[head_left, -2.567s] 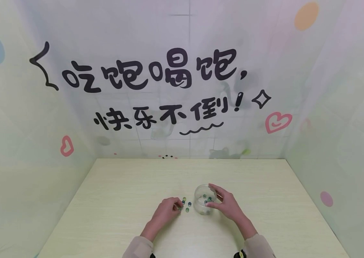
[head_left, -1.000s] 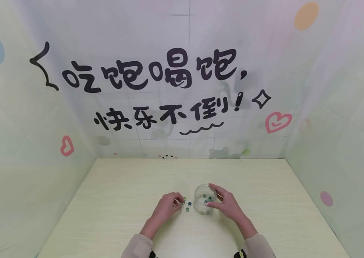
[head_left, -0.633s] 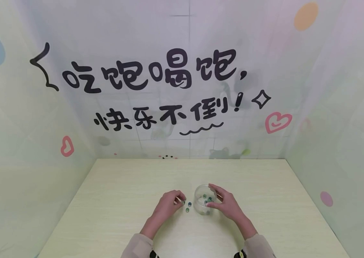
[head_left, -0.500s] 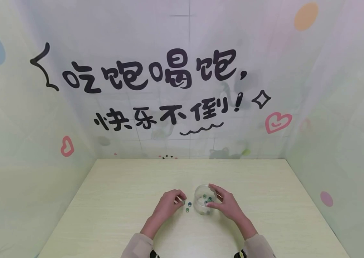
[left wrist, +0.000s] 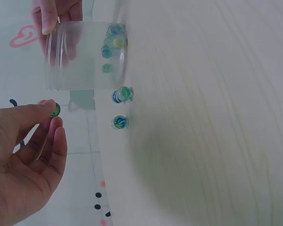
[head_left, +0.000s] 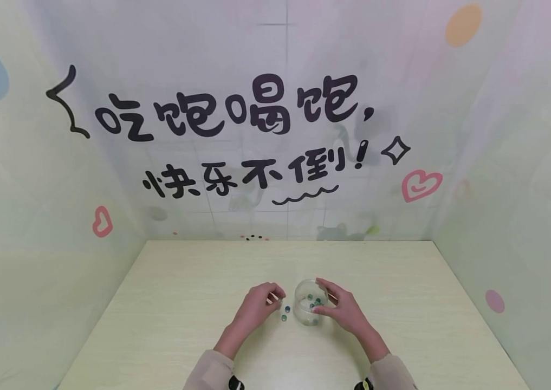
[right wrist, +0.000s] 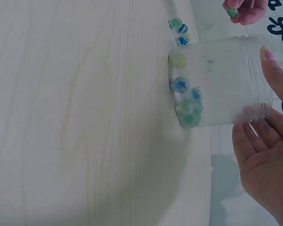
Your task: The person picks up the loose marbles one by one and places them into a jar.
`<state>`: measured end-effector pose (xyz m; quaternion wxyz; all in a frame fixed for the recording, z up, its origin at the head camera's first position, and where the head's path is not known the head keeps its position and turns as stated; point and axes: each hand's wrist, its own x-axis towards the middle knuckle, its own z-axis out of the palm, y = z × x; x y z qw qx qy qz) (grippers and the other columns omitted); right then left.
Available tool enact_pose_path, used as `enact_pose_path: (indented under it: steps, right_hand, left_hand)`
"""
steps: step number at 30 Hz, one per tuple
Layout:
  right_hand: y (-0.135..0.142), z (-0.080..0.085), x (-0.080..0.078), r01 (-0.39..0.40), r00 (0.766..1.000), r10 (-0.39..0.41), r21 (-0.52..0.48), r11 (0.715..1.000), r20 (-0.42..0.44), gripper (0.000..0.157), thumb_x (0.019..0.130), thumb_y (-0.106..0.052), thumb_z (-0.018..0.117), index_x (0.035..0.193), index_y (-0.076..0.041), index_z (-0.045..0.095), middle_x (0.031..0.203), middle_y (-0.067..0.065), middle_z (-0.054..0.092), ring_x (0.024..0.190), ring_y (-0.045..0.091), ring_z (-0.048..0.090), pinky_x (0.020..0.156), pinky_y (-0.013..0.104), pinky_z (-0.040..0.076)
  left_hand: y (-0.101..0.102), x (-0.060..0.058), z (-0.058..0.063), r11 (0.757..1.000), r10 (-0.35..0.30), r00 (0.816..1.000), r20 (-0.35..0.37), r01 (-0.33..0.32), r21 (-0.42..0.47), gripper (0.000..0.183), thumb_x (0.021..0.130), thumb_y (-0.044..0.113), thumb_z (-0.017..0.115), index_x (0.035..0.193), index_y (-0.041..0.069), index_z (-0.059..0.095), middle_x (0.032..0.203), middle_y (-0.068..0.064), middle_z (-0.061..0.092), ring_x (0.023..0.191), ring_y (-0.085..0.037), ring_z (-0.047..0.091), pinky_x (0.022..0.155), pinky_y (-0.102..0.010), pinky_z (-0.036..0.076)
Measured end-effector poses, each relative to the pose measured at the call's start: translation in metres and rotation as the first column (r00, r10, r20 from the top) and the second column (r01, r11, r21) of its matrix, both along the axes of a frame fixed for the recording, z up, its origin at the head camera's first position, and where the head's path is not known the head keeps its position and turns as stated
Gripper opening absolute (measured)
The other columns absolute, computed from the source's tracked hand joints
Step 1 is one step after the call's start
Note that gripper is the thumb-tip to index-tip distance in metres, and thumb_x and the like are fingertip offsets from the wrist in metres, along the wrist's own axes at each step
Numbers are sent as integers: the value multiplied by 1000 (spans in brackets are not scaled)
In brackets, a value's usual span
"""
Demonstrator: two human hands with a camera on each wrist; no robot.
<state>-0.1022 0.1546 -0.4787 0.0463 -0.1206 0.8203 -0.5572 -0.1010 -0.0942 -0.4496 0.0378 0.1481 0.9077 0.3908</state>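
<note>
My left hand [head_left: 255, 310] pinches a green glass marble [left wrist: 56, 110] between thumb and forefinger, raised off the table on the jar's left side. The other left fingers are loosely bent. A clear, open-topped jar [right wrist: 221, 80] stands upright on the table, several blue, green and yellowish marbles [right wrist: 180, 85] on its bottom. My right hand [head_left: 348, 311] grips the jar near its rim, thumb on one side and fingers on the other. Between the left hand and the jar, a few loose marbles [left wrist: 120, 122] lie on the table; the left hand partly covers that spot in the head view.
The pale wood-grain table [head_left: 182, 281] meets a printed fabric backdrop [head_left: 236, 216] with dark lettering at its far edge. Similar fabric walls [head_left: 514, 227] rise at both sides. Beige sleeves [head_left: 209, 371] cover both forearms.
My left hand has moved away from me and to the right, nearer the jar, lifting a marble. Fewer loose marbles show on the table. The right hand and jar have stayed put.
</note>
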Motion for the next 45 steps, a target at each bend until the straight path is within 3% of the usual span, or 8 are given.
enact_pose_path:
  steps: [26, 45]
  right_hand:
    - [1, -1, 0, -12, 1000, 12, 8, 1000, -21, 72, 82, -15, 81, 144, -2, 48, 149, 20, 50, 140, 39, 45, 112, 47, 42]
    - [2, -2, 0, -22, 999, 22, 3, 1000, -30, 71, 82, -13, 81, 144, -2, 48, 148, 21, 51, 140, 40, 45, 112, 48, 42]
  left_hand:
    - [12, -4, 16, 1000, -24, 999, -36, 24, 16, 13, 91, 6, 69, 102, 12, 70, 99, -2, 70, 85, -10, 64, 67, -15, 53]
    - [22, -5, 21, 999, -52, 997, -57, 53, 11, 13, 91, 7, 70, 103, 12, 70, 101, -2, 70, 88, -13, 66, 71, -18, 55]
